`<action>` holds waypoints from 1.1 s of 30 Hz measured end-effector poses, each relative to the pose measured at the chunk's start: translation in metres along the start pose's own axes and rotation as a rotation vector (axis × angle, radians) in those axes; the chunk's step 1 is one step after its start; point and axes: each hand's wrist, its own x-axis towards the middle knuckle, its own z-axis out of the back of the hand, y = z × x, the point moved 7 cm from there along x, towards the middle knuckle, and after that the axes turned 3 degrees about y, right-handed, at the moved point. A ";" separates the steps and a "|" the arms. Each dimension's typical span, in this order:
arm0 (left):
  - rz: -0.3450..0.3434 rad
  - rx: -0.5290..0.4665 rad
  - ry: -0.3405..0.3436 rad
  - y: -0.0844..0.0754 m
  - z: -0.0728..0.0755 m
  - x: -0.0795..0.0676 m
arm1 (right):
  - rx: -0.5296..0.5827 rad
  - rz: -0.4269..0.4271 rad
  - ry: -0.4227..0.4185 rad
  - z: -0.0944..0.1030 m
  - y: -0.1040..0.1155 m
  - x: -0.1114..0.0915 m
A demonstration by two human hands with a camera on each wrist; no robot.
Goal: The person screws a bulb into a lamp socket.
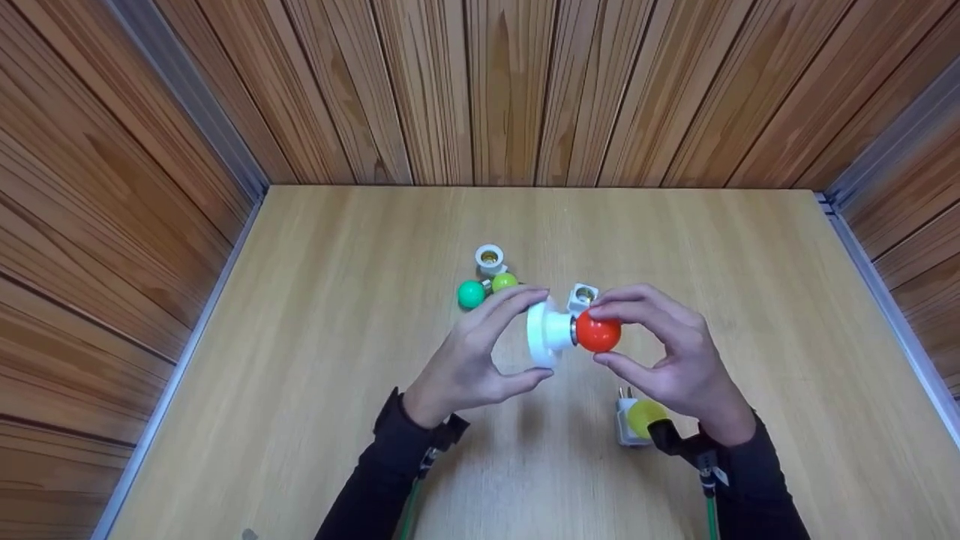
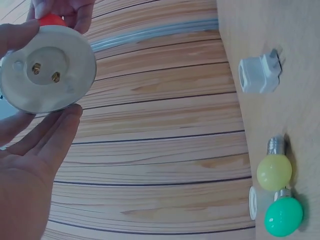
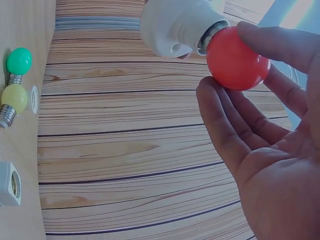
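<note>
Above the table, my left hand [image 1: 480, 352] grips the round base of a white lamp holder [image 1: 553, 334] between thumb and fingers. Its flat back, with two brass screws, faces the left wrist camera. A red light bulb [image 1: 598, 331] sits at the holder's mouth, its metal cap mostly inside; a little of the thread shows in the right wrist view. My right hand [image 1: 675, 352] pinches the red bulb [image 3: 235, 60] by its globe, thumb on one side and fingers on the other. How far the bulb is screwed in, I cannot tell.
Behind the hands lie a green bulb [image 1: 471, 295], a yellow-green bulb [image 1: 504, 282] and a round white socket [image 1: 490, 258]. A square white socket [image 1: 583, 295] stands just beyond the lamp holder. Near the right wrist is a white plug socket [image 1: 627, 429] with a yellow bulb [image 1: 646, 417].
</note>
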 end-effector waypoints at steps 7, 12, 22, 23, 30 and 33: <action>0.030 0.114 0.035 0.002 -0.003 0.000 | -0.002 -0.007 0.003 -0.001 0.000 0.000; 0.070 0.158 0.067 0.005 -0.009 0.001 | -0.025 0.011 0.018 -0.004 0.000 0.000; 0.126 0.125 0.082 0.013 -0.021 -0.004 | 0.019 -0.037 0.067 -0.001 -0.004 -0.002; 0.132 0.110 0.087 0.014 -0.023 -0.005 | 0.027 -0.039 0.061 0.001 -0.005 -0.003; 0.261 -0.042 0.184 0.033 -0.044 -0.015 | 0.015 -0.176 -0.035 0.030 -0.018 -0.011; 0.332 -0.085 0.256 0.041 -0.056 -0.022 | -0.009 -0.235 -0.074 0.042 -0.024 -0.014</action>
